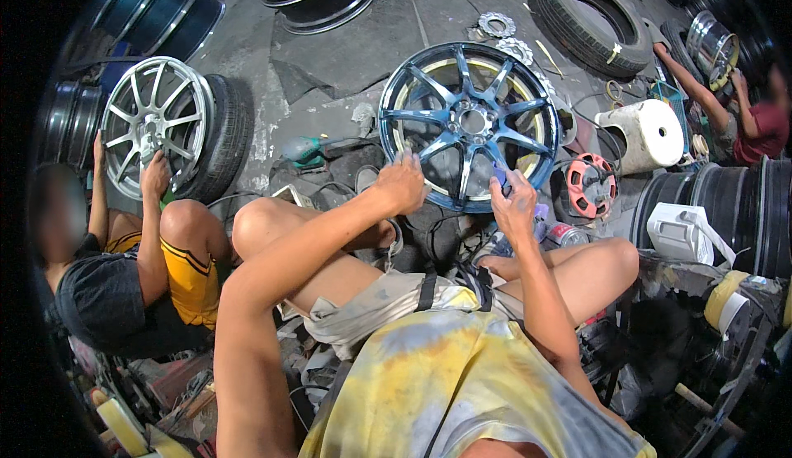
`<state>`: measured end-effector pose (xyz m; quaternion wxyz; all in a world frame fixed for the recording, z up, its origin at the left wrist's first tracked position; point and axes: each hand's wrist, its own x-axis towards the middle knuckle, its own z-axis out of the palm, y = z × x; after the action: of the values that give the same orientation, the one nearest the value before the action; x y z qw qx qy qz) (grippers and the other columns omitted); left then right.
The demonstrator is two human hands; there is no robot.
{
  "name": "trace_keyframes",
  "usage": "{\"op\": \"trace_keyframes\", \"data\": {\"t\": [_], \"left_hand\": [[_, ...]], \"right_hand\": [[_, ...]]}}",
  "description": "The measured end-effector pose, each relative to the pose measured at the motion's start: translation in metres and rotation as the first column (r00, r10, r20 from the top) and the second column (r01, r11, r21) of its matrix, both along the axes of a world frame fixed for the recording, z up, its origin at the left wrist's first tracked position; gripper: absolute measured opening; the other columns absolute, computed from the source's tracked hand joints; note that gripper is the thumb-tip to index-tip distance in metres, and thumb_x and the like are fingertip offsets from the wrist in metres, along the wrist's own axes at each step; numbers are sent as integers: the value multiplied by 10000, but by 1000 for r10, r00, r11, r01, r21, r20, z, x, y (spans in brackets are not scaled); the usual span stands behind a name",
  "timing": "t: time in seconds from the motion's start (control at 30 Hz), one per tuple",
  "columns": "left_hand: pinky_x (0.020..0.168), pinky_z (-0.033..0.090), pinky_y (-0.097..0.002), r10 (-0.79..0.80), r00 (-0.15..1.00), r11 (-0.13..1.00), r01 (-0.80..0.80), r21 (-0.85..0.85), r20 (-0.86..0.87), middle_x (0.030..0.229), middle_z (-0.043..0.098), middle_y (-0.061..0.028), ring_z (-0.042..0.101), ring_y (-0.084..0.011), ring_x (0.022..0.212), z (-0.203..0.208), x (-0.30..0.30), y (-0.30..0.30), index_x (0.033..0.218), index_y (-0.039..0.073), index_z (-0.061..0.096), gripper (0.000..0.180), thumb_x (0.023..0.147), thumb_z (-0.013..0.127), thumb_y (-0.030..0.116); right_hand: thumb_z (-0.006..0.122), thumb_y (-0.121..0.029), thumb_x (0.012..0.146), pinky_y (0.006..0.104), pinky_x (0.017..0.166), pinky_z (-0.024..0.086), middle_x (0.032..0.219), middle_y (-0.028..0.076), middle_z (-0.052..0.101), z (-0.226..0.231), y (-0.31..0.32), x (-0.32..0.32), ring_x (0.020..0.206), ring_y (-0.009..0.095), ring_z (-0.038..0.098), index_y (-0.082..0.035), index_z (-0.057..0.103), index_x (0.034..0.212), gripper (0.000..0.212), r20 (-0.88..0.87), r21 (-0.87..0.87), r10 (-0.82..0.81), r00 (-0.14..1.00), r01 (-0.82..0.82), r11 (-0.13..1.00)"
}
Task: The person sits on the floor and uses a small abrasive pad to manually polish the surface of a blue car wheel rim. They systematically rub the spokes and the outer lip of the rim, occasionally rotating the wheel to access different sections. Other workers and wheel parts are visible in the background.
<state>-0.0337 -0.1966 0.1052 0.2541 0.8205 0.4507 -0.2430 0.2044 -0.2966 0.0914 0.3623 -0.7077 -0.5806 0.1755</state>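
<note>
A blue and silver multi-spoke alloy wheel (472, 120) stands tilted in front of me between my knees, its face toward me. At its lower left edge, my left hand (402, 184) is closed on the rim, fingers curled over and slightly blurred. My right hand (516, 204) is closed at the lower right edge. It pinches a small blue-violet piece (499, 175) against the end of a lower spoke; its exact kind is hard to tell. Both hands partly hide the rim. Yellowish patches show behind the spokes.
A green power tool (304, 152) lies left of the wheel. To the right are a red cable reel (591, 186), a white stool (645, 136) and a tyre (592, 21). At left, a person (124, 277) handles a silver wheel (157, 124); another person (747, 124) works far right.
</note>
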Motion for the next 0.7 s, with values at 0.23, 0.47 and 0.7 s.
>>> {"op": "trace_keyframes", "data": {"t": [0.23,0.47,0.7], "left_hand": [[1269,184,-557,304,950,907,-311,285,68,1697,103,-302,148,-446,1576,-48,-12,47,1613,-96,102,947,1031,498,537],[1269,192,-545,340,899,869,-413,272,278,1671,165,-334,176,-466,1563,-71,-11,59,1587,-119,197,859,1046,488,482],[1279,177,-514,49,940,924,-171,343,337,1675,216,-300,204,-446,1564,-76,17,54,1582,-76,292,735,1063,455,417]], "right_hand": [[686,-193,913,459,695,496,867,213,649,-10,-2,4,742,402,636,16,741,1020,241,31,9,18,999,-18,1000],[690,-198,933,447,665,489,835,215,654,-7,1,-1,726,402,641,11,755,978,224,-31,0,-9,999,9,1000],[690,-206,951,445,672,479,829,217,662,11,12,29,727,388,649,30,756,999,249,-71,-3,-72,995,72,997]]}}
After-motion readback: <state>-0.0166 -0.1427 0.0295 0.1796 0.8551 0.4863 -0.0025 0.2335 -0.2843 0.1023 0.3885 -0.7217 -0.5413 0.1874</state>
